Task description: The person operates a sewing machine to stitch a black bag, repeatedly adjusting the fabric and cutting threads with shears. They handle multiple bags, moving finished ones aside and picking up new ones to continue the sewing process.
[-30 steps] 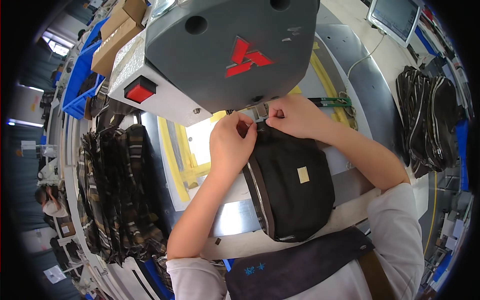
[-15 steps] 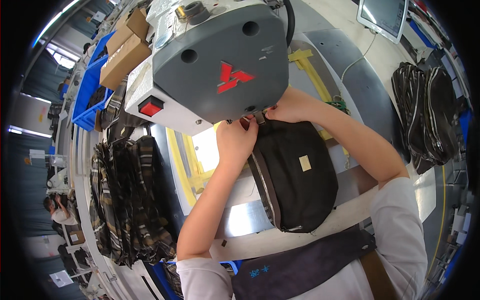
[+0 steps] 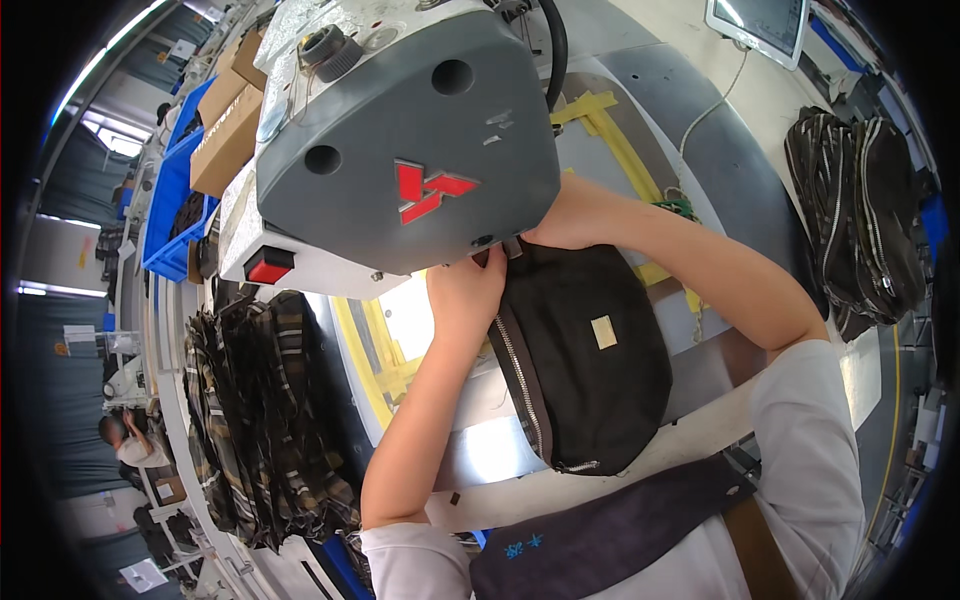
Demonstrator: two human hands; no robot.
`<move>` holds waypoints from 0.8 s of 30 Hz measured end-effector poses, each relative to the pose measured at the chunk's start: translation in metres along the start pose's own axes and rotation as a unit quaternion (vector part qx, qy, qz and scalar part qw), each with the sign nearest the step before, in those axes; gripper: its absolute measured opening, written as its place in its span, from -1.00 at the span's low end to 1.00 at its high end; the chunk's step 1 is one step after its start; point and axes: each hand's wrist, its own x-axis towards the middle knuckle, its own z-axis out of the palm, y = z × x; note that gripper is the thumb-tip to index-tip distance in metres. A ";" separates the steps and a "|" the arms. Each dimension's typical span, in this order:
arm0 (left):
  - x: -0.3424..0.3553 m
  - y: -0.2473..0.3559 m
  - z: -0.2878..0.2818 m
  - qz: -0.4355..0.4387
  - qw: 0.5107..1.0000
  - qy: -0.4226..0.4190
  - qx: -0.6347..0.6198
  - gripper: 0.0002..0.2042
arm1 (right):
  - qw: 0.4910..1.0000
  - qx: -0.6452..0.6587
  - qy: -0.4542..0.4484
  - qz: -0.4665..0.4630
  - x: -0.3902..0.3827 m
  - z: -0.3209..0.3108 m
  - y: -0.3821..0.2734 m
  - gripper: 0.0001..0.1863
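Note:
A dark waist bag [image 3: 590, 380] with a metal zipper along its left side and a small tan label lies on the machine bed. Its far end reaches under the grey sewing machine head [image 3: 400, 140]. My left hand [image 3: 467, 293] is closed at the far left corner of the bag, thumb and fingers pinching its edge. Across from it, my right hand [image 3: 572, 215] grips the far right corner, with its fingertips mostly tucked behind the machine head. The needle area is hidden.
At the left hangs a stack of plaid and dark fabric pieces [image 3: 265, 420]. Behind it are a blue bin [image 3: 165, 215] and cardboard boxes [image 3: 228, 135]. Several zippered dark bags [image 3: 850, 215] lie at the right, below a tablet-like screen [image 3: 757, 25]. Yellow tape [image 3: 625, 150] marks the bed.
The view has shifted slightly, so the machine head sits further left and lower. Both hands stay at the bag's far end, and the right fingertips are now more hidden.

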 end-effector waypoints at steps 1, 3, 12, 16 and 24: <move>0.000 -0.002 0.001 0.003 1.000 -0.003 -0.004 -0.87 | 1.000 -0.013 -0.008 -0.011 0.002 -0.001 -0.001 -0.84; -0.003 -0.004 -0.004 -0.005 0.999 -0.035 -0.003 -0.88 | 1.000 -0.013 0.014 -0.016 -0.003 0.000 -0.005 -0.85; -0.016 0.000 -0.019 0.194 0.975 -0.076 0.074 -0.82 | 1.000 0.017 0.004 0.025 -0.018 -0.017 -0.021 -0.87; -0.016 0.001 -0.018 0.200 0.974 -0.066 0.082 -0.82 | 1.000 0.011 -0.005 0.008 -0.016 -0.016 -0.019 -0.87; -0.016 0.000 -0.015 0.166 0.983 -0.058 0.061 -0.78 | 1.000 0.010 -0.021 0.005 -0.017 -0.018 -0.017 -0.85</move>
